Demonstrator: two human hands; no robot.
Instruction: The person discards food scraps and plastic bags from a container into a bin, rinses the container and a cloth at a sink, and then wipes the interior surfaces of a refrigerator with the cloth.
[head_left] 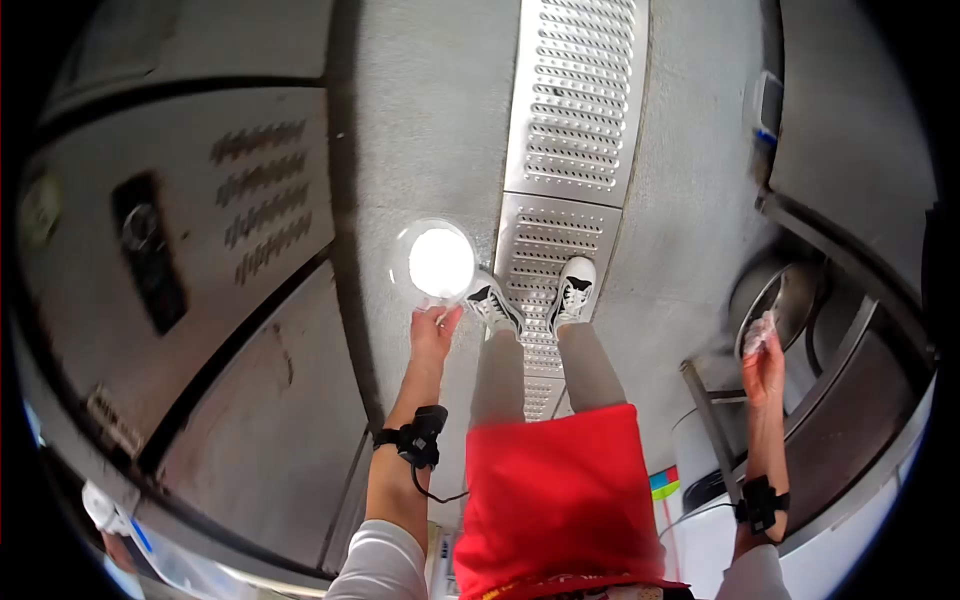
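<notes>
My left hand (433, 335) is closed on the near rim of a clear round bowl (402, 262), held out over the floor beside my left shoe. Its middle is a glaring white round patch, too bright to show any detail. Off to the right, my right hand (764, 368) is pinched on a crumpled, translucent film-like piece (761, 332). Those fingertips overlap the rim of a round metal pan (797, 300) among the lower rack bars.
A perforated metal drain cover (580, 100) runs along the grey floor (430, 120) between my shoes. Steel cabinet doors (270, 370) line the left side. On the right, a metal rack frame (830, 245) juts out near my right arm.
</notes>
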